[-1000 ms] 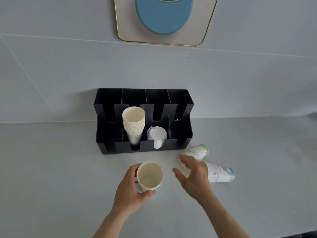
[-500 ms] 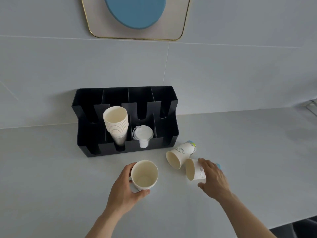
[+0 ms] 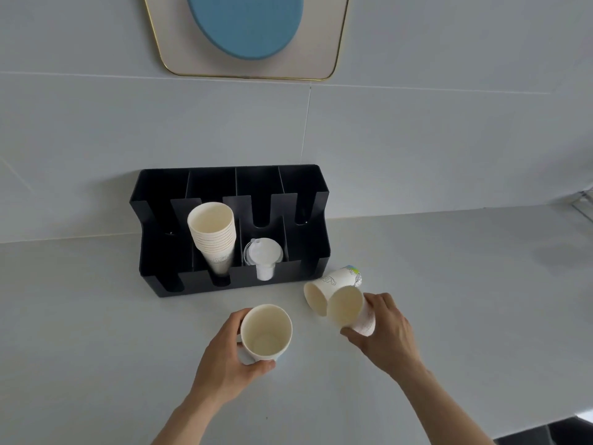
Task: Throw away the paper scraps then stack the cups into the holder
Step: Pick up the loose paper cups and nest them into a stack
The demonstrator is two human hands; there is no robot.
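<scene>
A black cup holder (image 3: 308, 200) with several slots stands against the wall. One slot holds a stack of paper cups (image 3: 213, 236); the slot to its right holds white lids (image 3: 263, 256). My left hand (image 3: 224, 361) grips an upright paper cup (image 3: 265, 332) on the counter. My right hand (image 3: 385, 335) holds a second paper cup (image 3: 348, 311), lifted and tilted with its mouth toward me. A third cup (image 3: 330, 285) lies on its side just behind it, beside the holder's right end.
The grey counter (image 3: 449, 300) runs to a front edge at the lower right. A framed blue panel (image 3: 245, 27) hangs on the wall above the holder. A metal object (image 3: 585, 203) shows at the far right edge.
My right hand has closed on the nearer fallen cup and lifted it, tilting its mouth toward me. The left hand still holds its upright cup. The camera has shifted.
</scene>
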